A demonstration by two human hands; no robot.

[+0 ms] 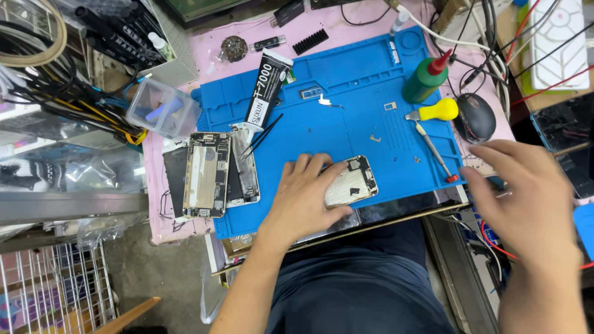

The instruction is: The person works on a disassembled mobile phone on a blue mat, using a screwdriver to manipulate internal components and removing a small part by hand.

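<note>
My left hand (304, 201) rests on a small opened phone body (352, 184) that lies near the front edge of the blue work mat (346, 93), fingers pressing its left end. My right hand (526, 198) hovers off the mat's right edge with fingers spread and nothing in it, blurred, close to a red-tipped screwdriver (433, 151).
Two larger opened phone housings (207, 174) lie at the mat's left edge, with black tweezers (263, 133) and a black glue tube (267, 86) nearby. A green bottle (426, 79), a yellow blower (439, 110), a black mouse (476, 116), a clear plastic box (164, 108) and cables crowd the back and left.
</note>
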